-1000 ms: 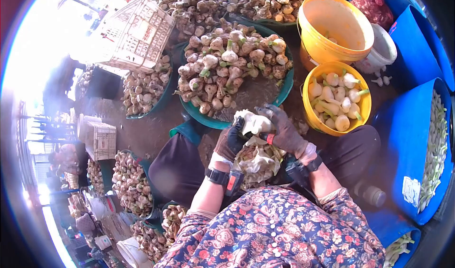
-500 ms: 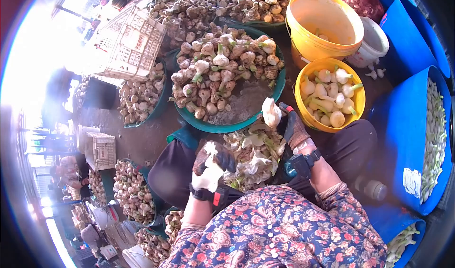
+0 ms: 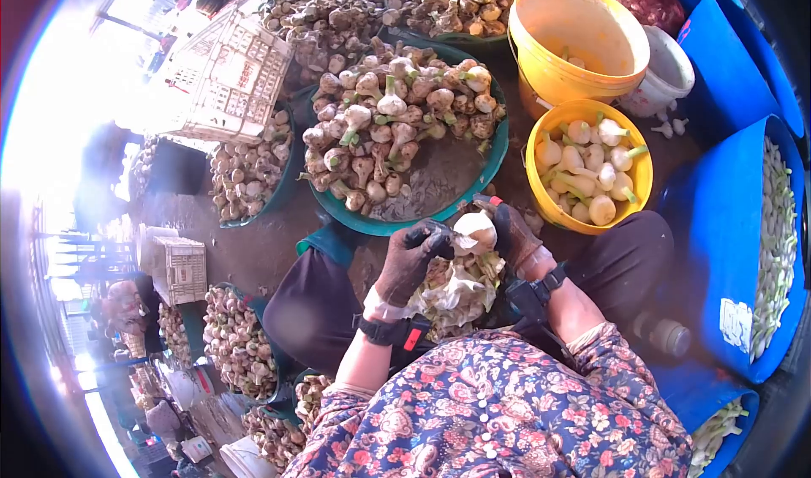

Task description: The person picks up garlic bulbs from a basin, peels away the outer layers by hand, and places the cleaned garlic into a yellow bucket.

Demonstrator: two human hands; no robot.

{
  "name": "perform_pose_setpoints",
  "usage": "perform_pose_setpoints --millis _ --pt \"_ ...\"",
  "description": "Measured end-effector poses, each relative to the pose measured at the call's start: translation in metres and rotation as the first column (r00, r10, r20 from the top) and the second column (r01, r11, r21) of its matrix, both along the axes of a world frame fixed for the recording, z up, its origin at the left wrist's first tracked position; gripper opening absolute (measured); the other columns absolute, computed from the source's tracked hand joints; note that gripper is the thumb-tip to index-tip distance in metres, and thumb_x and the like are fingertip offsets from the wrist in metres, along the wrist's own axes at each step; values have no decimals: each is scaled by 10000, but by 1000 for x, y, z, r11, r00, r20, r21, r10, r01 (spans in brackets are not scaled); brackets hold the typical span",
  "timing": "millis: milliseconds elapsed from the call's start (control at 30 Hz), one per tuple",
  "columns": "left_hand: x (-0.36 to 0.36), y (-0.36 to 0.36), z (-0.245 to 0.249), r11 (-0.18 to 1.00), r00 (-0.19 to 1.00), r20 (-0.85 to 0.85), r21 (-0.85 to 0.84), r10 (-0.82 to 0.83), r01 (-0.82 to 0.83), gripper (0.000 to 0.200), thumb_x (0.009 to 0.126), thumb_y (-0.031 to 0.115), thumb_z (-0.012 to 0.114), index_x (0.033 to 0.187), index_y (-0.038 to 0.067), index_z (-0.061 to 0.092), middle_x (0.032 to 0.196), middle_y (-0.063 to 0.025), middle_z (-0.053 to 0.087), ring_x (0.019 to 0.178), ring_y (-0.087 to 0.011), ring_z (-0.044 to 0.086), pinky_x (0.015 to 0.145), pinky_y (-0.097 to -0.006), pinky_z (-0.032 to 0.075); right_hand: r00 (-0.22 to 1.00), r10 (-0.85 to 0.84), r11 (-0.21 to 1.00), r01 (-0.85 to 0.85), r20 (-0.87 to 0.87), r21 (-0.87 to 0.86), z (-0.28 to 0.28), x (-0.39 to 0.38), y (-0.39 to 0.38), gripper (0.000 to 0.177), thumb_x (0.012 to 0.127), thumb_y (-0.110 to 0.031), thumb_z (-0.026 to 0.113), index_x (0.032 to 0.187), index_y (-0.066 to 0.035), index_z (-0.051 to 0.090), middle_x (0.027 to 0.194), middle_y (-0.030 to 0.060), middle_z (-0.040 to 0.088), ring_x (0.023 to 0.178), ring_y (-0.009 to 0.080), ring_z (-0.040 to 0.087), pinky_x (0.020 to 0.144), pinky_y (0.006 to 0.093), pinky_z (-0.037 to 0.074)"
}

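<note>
A white garlic bulb (image 3: pixel 478 231) hangs between my two gloved hands, over a heap of peeled skins (image 3: pixel 456 296) in front of my lap. My right hand (image 3: pixel 514 237) closes round its right side. A small object with a red end (image 3: pixel 494 201) shows at that hand's fingertips; I cannot make out what it is. From the left, my left hand (image 3: pixel 410 262) pinches loose skin at the bulb's edge. Just beyond lies a green tub (image 3: pixel 372 224) of unpeeled garlic (image 3: pixel 372 131). On the right, a yellow bucket (image 3: pixel 530 169) holds peeled bulbs (image 3: pixel 596 169).
A larger yellow bucket (image 3: pixel 541 76) and a white bucket (image 3: pixel 672 72) stand behind. Blue containers (image 3: pixel 718 250) line the right side. More garlic tubs, a white crate (image 3: pixel 232 81) and another crate (image 3: pixel 179 267) are at left, with a person (image 3: pixel 127 305) farther off.
My left hand has moved up and right from near my knee to the bulb and pinches its skin. My right hand has lowered slightly with the garlic.
</note>
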State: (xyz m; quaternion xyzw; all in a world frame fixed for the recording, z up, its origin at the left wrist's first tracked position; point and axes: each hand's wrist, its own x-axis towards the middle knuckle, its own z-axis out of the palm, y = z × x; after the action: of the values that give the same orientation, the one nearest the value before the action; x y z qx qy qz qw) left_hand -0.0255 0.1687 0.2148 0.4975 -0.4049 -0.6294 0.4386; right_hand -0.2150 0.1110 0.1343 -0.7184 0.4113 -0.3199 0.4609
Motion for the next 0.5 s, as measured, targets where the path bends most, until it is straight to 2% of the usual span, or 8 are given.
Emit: perform_pose_setpoints --millis 67,167,267,300,367,400,433,500 --pt "4 5 15 995 996 -33 -63 -78 76 254 860 236 640 851 -18 632 841 -68 612 738 -152 597 644 -270 507 990 19 997 -9 142 -71 -15 6 4 274 810 -235 629 1042 -91 611 855 79 669 782 194 649 708 320 505" --pt "-2 9 42 983 966 -186 -34 -182 179 214 840 172 654 797 -36 626 826 -91 616 703 -144 601 633 -257 495 974 -65 895 -40 218 445 -33 15 6 316 827 -284 597 1055 -66 587 853 92 663 763 230 649 695 336 509" --pt "-3 11 49 899 895 -95 -88 -437 429 175 815 121 668 793 -42 608 813 -89 621 713 -149 593 640 -271 486 366 -619 284 -721 695 632 -31 13 -9 218 900 -249 480 938 -62 585 819 59 640 719 216 634 661 354 521" --pt "1 15 56 942 937 -119 19 -330 334 176 799 126 680 781 -32 606 803 -92 618 704 -152 586 629 -275 478 541 -346 731 -357 767 581 -27 12 -9 226 902 -256 474 935 -62 584 816 60 639 706 204 628 656 356 521" --pt "24 27 52 983 905 -386 -44 -180 177 211 728 152 728 769 -15 605 791 -93 611 693 -162 578 609 -288 466 556 -256 844 -271 791 463 -36 3 -15 249 901 -280 467 931 -63 587 812 64 638 696 184 620 657 347 519" --pt "41 22 45 929 691 -621 -251 -370 272 261 701 171 742 804 -28 608 819 -97 614 717 -163 583 633 -293 477 345 -444 593 -579 827 560 -54 -7 -23 264 900 -295 467 931 -65 592 811 67 638 698 174 618 663 335 518" --pt "52 23 52 944 750 -573 -171 -330 284 245 705 162 732 796 -32 613 796 -96 618 706 -175 590 638 -298 481 179 -656 286 -840 733 461 -69 -11 -25 278 898 -311 467 930 -67 596 810 70 637 700 165 616 668 323 516" --pt "25 18 96 989 991 25 77 -129 127 278 724 228 733 723 -28 626 683 -95 610 638 -203 599 619 -312 480 522 -467 751 -193 714 632 -74 10 -20 311 887 -359 481 924 -79 609 780 52 629 649 139 590 609 284 490"
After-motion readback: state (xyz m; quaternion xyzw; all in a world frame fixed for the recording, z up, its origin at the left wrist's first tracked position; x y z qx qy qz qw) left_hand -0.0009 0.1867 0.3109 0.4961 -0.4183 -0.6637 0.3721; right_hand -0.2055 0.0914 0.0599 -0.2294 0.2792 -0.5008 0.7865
